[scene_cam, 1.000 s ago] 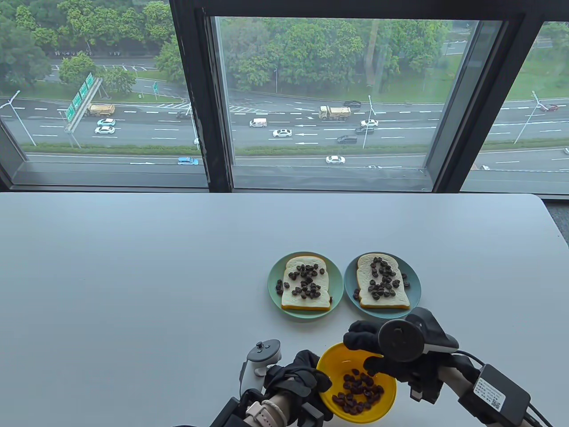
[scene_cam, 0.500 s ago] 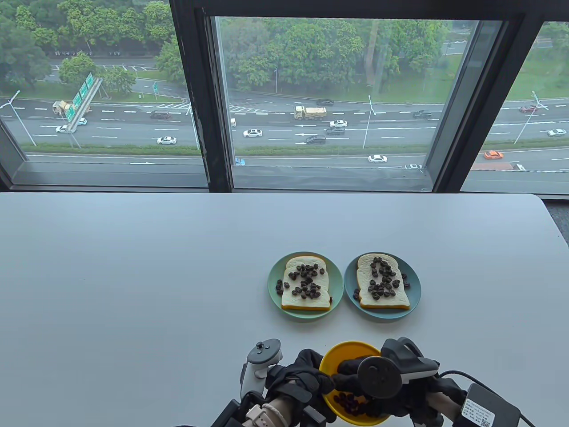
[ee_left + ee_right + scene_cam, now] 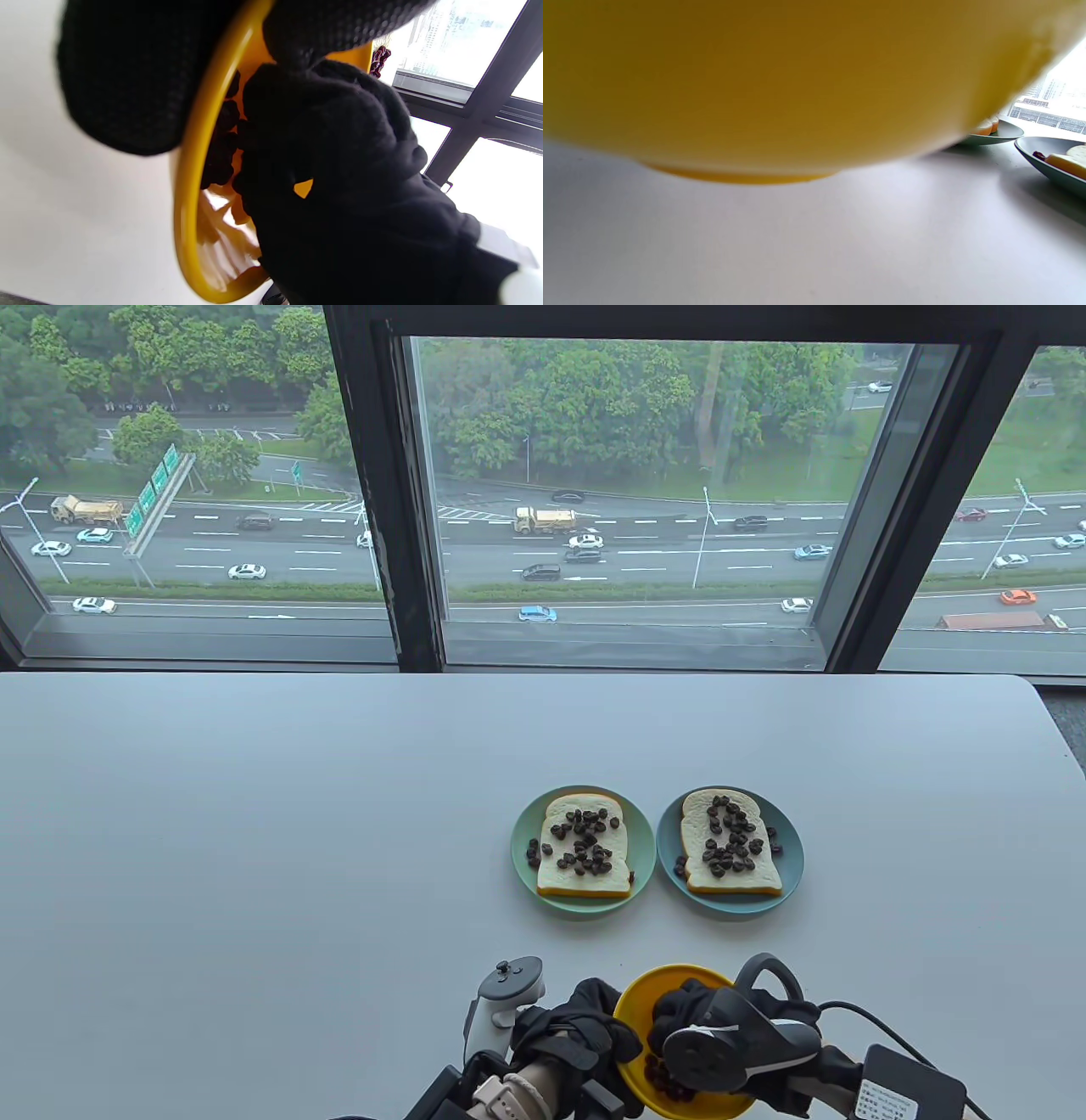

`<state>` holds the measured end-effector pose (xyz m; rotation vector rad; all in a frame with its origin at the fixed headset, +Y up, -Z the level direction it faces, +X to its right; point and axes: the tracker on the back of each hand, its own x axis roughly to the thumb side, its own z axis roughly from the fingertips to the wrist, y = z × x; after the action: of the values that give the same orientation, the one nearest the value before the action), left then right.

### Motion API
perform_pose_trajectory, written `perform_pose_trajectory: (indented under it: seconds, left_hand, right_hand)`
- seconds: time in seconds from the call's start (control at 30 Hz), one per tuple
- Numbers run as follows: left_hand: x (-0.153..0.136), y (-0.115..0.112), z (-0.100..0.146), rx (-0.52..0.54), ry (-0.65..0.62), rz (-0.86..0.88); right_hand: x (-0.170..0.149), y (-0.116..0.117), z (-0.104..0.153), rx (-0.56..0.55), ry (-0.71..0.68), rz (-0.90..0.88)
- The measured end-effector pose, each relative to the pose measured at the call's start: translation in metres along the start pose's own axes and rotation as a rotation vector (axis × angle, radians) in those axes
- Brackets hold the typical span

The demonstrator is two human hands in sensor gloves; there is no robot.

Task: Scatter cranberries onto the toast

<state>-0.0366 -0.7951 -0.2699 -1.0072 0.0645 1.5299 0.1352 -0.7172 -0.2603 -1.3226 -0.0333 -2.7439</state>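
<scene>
A yellow bowl (image 3: 635, 994) with dark cranberries (image 3: 655, 1076) stands at the table's near edge. My left hand (image 3: 585, 1027) grips its left rim; in the left wrist view the thumb (image 3: 127, 76) lies over the rim (image 3: 188, 178). My right hand (image 3: 691, 1014) reaches down into the bowl, its fingers (image 3: 331, 140) bunched onto the cranberries (image 3: 220, 148). Two toast slices, left (image 3: 584, 848) and right (image 3: 728, 844), lie beyond the bowl, each covered with cranberries. The right wrist view shows only the bowl's outer wall (image 3: 797, 84).
The left toast lies on a green plate (image 3: 520, 857), the right on a blue plate (image 3: 794, 857), side by side; a few cranberries lie on the plates. A cabled box (image 3: 908, 1082) trails from my right wrist. The white table ends at a window.
My right hand came back from above the bowl's far rim and lowered into the bowl onto the cranberries. The left hand and bowl shifted slightly.
</scene>
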Motion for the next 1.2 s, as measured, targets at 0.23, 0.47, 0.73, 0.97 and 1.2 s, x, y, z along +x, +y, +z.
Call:
perform_pose_trajectory:
  seconds: [0.23, 0.47, 0.73, 0.97, 1.2]
  left_hand:
    - [0.001, 0.008, 0.001, 0.032, 0.005, 0.002]
    - [-0.001, 0.007, -0.001, 0.020, 0.011, 0.013]
    - [-0.002, 0.005, -0.001, 0.000, 0.020, -0.003]
    - [-0.004, 0.006, 0.001, 0.002, 0.038, -0.004]
    - [-0.002, 0.006, -0.001, -0.007, 0.033, -0.014]
  right_hand:
    - [-0.015, -0.022, 0.009, -0.049, 0.036, -0.130]
    - [-0.078, -0.047, 0.000, -0.154, 0.268, -0.189]
    - [-0.176, -0.020, -0.057, -0.111, 0.596, -0.164]
    - [-0.218, 0.024, -0.111, 0.001, 0.750, -0.140]
    - [-0.225, 0.038, -0.120, 0.041, 0.796, -0.081]
